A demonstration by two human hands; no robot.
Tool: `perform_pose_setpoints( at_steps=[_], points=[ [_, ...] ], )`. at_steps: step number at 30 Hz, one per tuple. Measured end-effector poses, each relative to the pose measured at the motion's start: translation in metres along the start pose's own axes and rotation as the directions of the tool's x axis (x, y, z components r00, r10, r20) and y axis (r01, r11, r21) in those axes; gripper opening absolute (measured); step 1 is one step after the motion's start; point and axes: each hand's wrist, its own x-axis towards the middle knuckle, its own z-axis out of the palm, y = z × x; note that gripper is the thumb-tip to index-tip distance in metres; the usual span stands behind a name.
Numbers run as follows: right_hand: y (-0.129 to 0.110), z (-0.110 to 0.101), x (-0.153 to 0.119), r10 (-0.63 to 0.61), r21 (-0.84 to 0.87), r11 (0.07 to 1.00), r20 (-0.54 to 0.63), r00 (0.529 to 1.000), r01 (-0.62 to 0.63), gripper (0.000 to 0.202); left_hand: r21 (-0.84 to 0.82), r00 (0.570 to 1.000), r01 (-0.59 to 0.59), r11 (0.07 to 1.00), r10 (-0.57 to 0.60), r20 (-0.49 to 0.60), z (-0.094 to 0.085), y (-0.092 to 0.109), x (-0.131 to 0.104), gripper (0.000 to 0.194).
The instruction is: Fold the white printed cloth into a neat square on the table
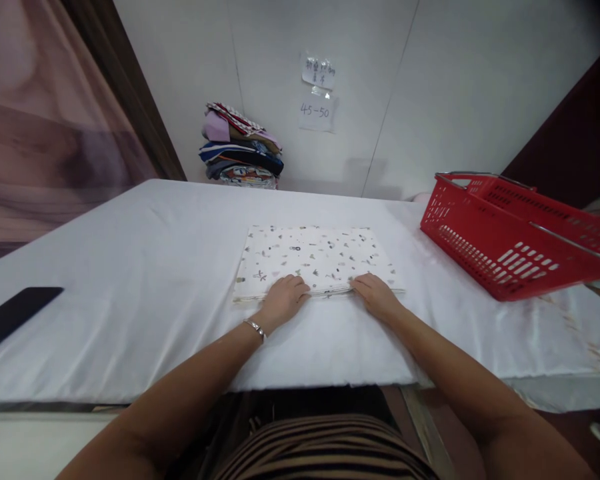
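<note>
A white cloth (pixel 320 257) with small printed figures lies folded into a flat rectangle on the white-covered table, its layered near edge facing me. My left hand (pixel 286 298) grips that near edge left of the middle, fingertips on top and the thumb hidden. A silver bracelet (pixel 255 327) circles my left wrist. Farther right along the same edge, my right hand (pixel 375 295) holds the cloth with its fingers together on top.
A red plastic basket (pixel 505 233) stands at the table's right. A dark phone-like slab (pixel 17 317) lies at the left edge. Behind the table rises a stack of folded cloths (pixel 243 147) against the wall, left of two paper signs (pixel 317 112).
</note>
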Motion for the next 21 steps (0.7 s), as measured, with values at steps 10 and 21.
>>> perform_pose_setpoints(
  at_steps=[10, 21],
  points=[
    [0.003, -0.002, -0.008, -0.025, 0.018, 1.0, -0.014, 1.0, 0.025, 0.028, 0.082, 0.998, -0.036, 0.996, 0.032, 0.048, -0.002, 0.003, 0.003, 0.022],
    [0.011, -0.007, -0.022, 0.041, 0.095, 0.995, -0.041, 0.998, -0.037, 0.028, 0.104, 0.994, -0.077, 0.992, 0.068, 0.082, -0.004, 0.004, -0.004, 0.019]
  ],
)
